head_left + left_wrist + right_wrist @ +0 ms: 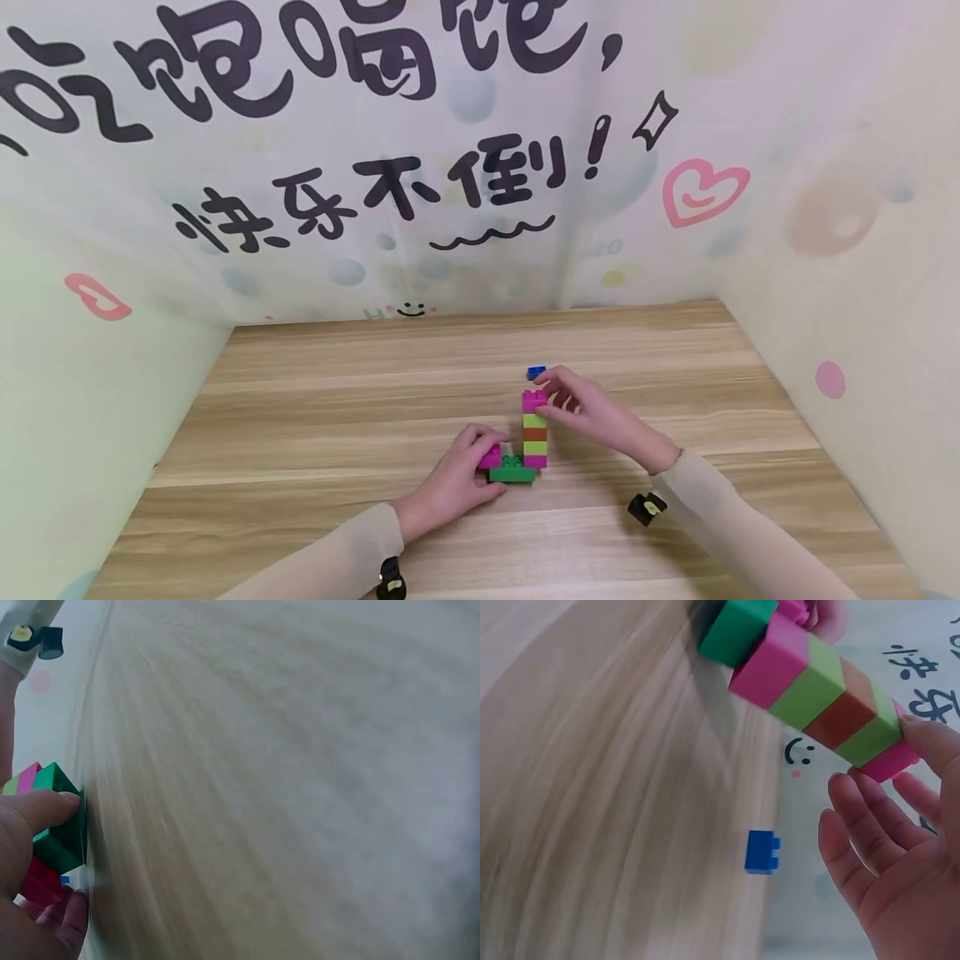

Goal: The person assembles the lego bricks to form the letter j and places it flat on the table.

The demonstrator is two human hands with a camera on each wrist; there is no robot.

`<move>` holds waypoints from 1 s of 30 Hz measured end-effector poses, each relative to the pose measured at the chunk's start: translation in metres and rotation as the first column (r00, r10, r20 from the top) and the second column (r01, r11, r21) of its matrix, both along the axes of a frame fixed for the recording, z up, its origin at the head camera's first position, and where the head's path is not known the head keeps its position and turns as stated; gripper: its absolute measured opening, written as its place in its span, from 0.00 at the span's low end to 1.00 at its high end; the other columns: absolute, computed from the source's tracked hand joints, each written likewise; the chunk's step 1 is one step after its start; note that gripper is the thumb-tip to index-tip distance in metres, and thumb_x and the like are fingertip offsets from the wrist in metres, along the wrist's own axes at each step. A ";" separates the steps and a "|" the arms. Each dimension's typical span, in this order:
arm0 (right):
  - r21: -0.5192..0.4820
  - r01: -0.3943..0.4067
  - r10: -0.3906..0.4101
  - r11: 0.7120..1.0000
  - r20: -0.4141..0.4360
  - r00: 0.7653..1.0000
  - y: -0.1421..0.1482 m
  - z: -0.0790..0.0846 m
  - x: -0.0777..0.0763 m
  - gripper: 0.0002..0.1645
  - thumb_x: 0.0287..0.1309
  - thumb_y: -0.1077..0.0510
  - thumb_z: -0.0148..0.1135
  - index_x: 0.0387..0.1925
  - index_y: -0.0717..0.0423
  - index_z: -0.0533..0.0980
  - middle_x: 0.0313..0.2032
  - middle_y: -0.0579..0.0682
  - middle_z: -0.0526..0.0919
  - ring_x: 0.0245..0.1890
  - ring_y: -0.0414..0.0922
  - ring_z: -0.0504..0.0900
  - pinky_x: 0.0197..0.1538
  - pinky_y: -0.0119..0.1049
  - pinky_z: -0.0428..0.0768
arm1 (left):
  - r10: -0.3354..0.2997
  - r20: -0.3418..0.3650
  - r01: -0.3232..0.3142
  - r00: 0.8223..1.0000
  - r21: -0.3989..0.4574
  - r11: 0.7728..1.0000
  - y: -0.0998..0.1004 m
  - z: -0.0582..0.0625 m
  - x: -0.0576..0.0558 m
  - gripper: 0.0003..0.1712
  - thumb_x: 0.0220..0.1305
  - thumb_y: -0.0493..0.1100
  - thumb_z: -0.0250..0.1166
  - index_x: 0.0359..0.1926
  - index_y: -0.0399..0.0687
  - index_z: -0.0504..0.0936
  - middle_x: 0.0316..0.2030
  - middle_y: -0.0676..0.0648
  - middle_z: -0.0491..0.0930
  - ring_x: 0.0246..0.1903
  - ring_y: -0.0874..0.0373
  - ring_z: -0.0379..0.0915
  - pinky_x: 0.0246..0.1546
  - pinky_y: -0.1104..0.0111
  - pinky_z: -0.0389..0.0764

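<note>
A green toy building brick (512, 474) bears a pink brick (490, 457) at its left end and a tall stack of bricks (535, 435) at its right end, coloured pink, lime, orange, lime and pink. My left hand (452, 475) grips the green brick, with its thumb (56, 806) across the near side and its fingers behind the left pink brick. At the top of the stack, my right hand (596, 414) pinches the uppermost pink brick (892, 759); its other fingers (855, 817) spread out beside it.
A small blue brick (536, 372) lies on the wood-grain table (337, 392) behind the stack. A printed curtain (420, 275) with large lettering hangs along the table's back edge, and pale walls (832, 275) flank it. Each forearm carries a black wrist device (647, 507).
</note>
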State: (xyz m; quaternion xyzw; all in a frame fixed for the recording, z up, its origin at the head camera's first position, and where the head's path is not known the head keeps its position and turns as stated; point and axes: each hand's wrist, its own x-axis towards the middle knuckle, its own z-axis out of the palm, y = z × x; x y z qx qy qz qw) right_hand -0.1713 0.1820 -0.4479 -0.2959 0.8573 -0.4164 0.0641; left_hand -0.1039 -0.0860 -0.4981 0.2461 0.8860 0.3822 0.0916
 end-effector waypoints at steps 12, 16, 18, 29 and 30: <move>0.032 0.020 -0.023 0.999 0.079 0.997 0.002 -0.028 -0.019 0.14 0.76 0.50 0.61 0.56 0.50 0.78 0.47 0.47 0.85 0.41 0.41 0.82 0.46 0.35 0.83 | 0.027 -0.127 -0.039 0.992 -0.087 0.995 0.000 -0.001 0.004 0.29 0.65 0.46 0.74 0.65 0.48 0.77 0.57 0.48 0.79 0.58 0.52 0.72 0.64 0.52 0.74; 0.052 0.025 -0.030 0.998 0.103 0.994 -0.001 -0.035 -0.026 0.16 0.76 0.48 0.60 0.56 0.51 0.78 0.48 0.48 0.84 0.43 0.41 0.82 0.47 0.36 0.83 | 0.040 -0.169 -0.055 0.985 -0.087 0.995 0.001 -0.002 0.003 0.29 0.63 0.47 0.76 0.63 0.47 0.78 0.55 0.48 0.82 0.55 0.52 0.74 0.62 0.51 0.74; 0.061 0.021 -0.028 0.998 0.109 0.994 -0.002 -0.039 -0.029 0.16 0.76 0.48 0.60 0.56 0.52 0.79 0.48 0.49 0.84 0.43 0.41 0.82 0.48 0.36 0.83 | 0.052 -0.182 -0.068 0.982 -0.082 0.994 0.001 -0.003 0.003 0.29 0.62 0.47 0.76 0.62 0.46 0.78 0.54 0.48 0.83 0.54 0.52 0.75 0.61 0.51 0.75; 0.118 0.000 -0.015 0.993 0.120 0.993 -0.007 -0.045 -0.037 0.16 0.76 0.49 0.59 0.55 0.55 0.80 0.47 0.48 0.84 0.44 0.42 0.82 0.50 0.39 0.82 | 0.105 -0.128 -0.112 0.986 -0.046 0.993 0.002 -0.002 0.002 0.28 0.64 0.50 0.76 0.61 0.45 0.80 0.54 0.48 0.80 0.54 0.53 0.73 0.59 0.53 0.76; 0.121 0.003 -0.017 0.993 0.121 0.992 -0.007 -0.045 -0.037 0.17 0.76 0.49 0.59 0.55 0.55 0.80 0.48 0.48 0.84 0.44 0.42 0.81 0.50 0.39 0.82 | 0.107 -0.127 -0.113 0.986 -0.044 0.993 0.002 -0.002 0.002 0.28 0.64 0.50 0.76 0.61 0.45 0.80 0.54 0.48 0.81 0.54 0.53 0.73 0.59 0.53 0.76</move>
